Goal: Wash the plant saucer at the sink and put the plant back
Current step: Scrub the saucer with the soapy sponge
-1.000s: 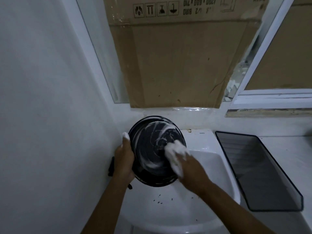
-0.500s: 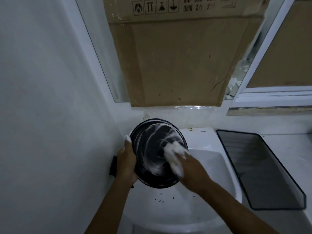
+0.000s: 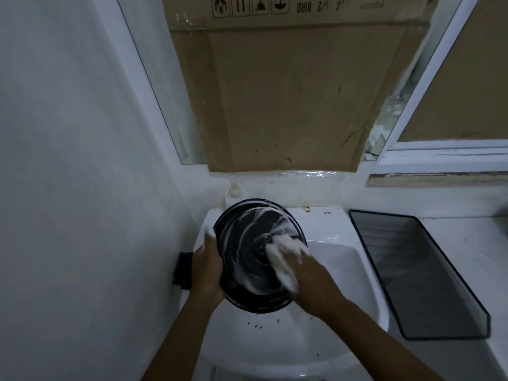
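A round black plant saucer [image 3: 247,243], streaked with white foam, is held tilted on edge above the white sink [image 3: 341,270]. My left hand [image 3: 206,270] grips its left rim, with a foamy thumb on the front. My right hand [image 3: 305,273] presses soapy fingers flat against the inside of the saucer, right of its centre. Foam covers those fingers, and whether they hold a sponge cannot be told. No plant is in view.
A white wall stands close on the left. A dark object [image 3: 182,270] sits at the sink's left edge. A black mesh tray [image 3: 417,270] lies on the counter to the right. Cardboard [image 3: 288,92] covers the window behind. Dark specks lie in the basin.
My right hand has kept rubbing the inside of the saucer, shifting slightly, and the foam streaks have spread. The left hand keeps its grip on the rim.
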{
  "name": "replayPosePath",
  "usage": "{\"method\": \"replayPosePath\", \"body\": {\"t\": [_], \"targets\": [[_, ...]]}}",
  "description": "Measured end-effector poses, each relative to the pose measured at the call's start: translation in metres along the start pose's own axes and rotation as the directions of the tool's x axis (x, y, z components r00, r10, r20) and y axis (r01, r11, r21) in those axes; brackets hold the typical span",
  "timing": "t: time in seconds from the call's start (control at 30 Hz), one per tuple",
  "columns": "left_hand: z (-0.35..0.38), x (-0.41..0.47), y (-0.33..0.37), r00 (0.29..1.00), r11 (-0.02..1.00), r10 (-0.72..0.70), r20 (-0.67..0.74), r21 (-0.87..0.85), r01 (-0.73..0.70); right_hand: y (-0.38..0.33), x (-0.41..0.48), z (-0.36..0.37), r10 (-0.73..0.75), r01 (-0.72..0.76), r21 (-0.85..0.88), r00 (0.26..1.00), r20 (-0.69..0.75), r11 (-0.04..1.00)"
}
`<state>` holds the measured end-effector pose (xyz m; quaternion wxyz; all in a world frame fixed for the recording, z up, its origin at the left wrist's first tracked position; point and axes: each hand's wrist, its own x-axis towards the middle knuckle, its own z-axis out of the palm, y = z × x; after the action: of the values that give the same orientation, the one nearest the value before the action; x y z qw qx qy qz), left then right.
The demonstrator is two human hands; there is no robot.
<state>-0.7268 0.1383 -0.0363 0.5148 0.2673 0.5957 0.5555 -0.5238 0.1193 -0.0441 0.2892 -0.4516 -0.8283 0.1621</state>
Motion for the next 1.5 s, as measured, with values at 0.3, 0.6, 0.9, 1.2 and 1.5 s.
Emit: {"method": "replayPosePath", "body": {"t": [0.3,0.6,0.9,1.2,1.5], "targets": [[-0.006,0.009,0.010,0.950,0.990,0.133,0.282,-0.081,-0.115,0.042,0.047,-0.030,0.818,-0.452,0.872,0.563,0.116,0.187],[-0.007,0.010,-0.010,0.993,0.998,0.034,0.113,-0.063,-0.027,0.028,0.022,-0.038,0.706,-0.152,0.979,0.708,0.014,0.132],[-0.034,0.003,-0.034,0.849,0.923,-0.361,0.386,0.016,0.385,0.035,-0.012,-0.043,0.688,-0.226,0.968,0.720,0.090,0.111],[-0.040,-0.001,-0.058,0.867,0.927,-0.326,0.377,0.308,0.215,0.060,-0.026,-0.030,0.737,-0.733,0.573,0.605,0.302,0.367],[-0.022,-0.008,-0.081,0.922,0.898,-0.312,0.229,0.387,0.208,0.068,-0.057,0.007,0.657,-0.692,0.192,0.721,0.218,0.696]]}}
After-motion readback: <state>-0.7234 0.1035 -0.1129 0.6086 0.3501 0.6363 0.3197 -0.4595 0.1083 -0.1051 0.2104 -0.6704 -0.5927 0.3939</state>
